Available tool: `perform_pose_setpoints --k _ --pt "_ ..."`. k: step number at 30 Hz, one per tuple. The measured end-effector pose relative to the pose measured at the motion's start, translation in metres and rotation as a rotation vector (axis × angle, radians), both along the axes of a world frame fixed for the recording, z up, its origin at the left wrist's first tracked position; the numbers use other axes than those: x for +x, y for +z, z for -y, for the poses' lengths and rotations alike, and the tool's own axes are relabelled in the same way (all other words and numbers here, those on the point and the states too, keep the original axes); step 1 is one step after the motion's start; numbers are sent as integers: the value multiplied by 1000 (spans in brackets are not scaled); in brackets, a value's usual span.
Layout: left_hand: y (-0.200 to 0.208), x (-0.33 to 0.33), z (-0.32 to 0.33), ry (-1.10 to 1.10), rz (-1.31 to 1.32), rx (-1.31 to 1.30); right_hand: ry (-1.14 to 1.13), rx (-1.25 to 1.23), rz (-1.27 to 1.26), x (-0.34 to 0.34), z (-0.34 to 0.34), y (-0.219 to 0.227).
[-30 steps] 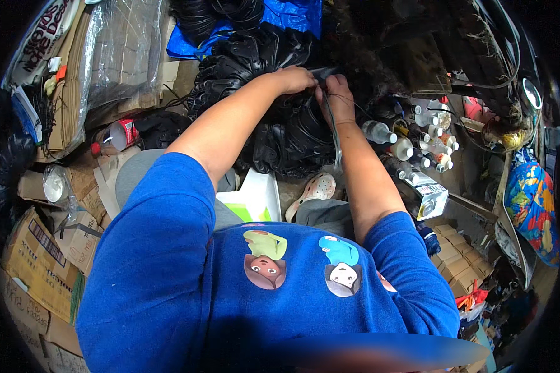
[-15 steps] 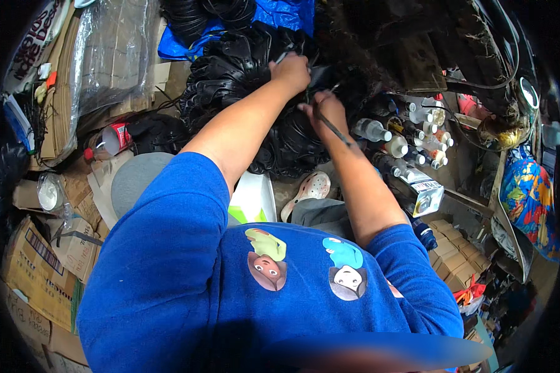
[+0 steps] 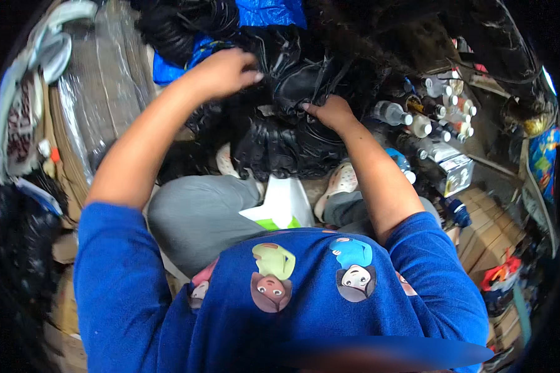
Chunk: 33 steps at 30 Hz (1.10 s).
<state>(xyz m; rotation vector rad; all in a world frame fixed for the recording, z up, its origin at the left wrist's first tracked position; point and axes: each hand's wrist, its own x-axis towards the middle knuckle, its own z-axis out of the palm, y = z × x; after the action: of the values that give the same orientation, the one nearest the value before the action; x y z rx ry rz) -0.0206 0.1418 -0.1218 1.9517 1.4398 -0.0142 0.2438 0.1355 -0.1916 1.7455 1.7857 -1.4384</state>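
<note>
A heap of shiny black leather-like pieces with thin straps or laces point(image 3: 267, 146) lies in front of me. My right hand point(image 3: 335, 113) grips the near edge of one rounded black piece point(image 3: 292, 87), thumb on top and the other fingers mostly hidden. Loose dark straps stand up around that piece. My left hand point(image 3: 224, 71) hovers at the heap's left side, fingers loosely bent, thumb apart, nothing seen between them. Another bundle of black curved pieces point(image 3: 186, 28) lies beyond it, beside a blue plastic sheet point(image 3: 270, 12).
Several bottles point(image 3: 420, 126) with pale caps stand at the right, near a box point(image 3: 457, 168) and stacked brown cardboard point(image 3: 488, 242). Plastic-wrapped cardboard point(image 3: 106, 81) lines the left. A white and green item point(image 3: 286, 202) lies between my legs, near a light clog point(image 3: 341, 180).
My left hand has lifted off the heap and moved left. The right hand has shifted slightly right and down; the dark strip across its wrist no longer shows. The view has shifted, exposing my knee.
</note>
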Motion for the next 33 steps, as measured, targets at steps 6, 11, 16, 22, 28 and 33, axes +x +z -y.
perform_pose_setpoints --k 6,11,16,22,28,33 --pt "104 -13 89 217 48 -94 -261 -34 -87 11 11 -29" --pt "106 20 104 281 217 -92 -211 -63 -30 9 5 -8" --pt "36 40 67 227 207 -104 15 -57 102 -4 14 -13" --pt "-69 93 30 764 219 -495 -118 -83 60 2 20 -7" --pt "-93 100 47 881 13 -275 11 -184 -128 4 17 -17" --pt "-72 71 74 1170 684 -786 -223 -114 -285 -14 53 4"
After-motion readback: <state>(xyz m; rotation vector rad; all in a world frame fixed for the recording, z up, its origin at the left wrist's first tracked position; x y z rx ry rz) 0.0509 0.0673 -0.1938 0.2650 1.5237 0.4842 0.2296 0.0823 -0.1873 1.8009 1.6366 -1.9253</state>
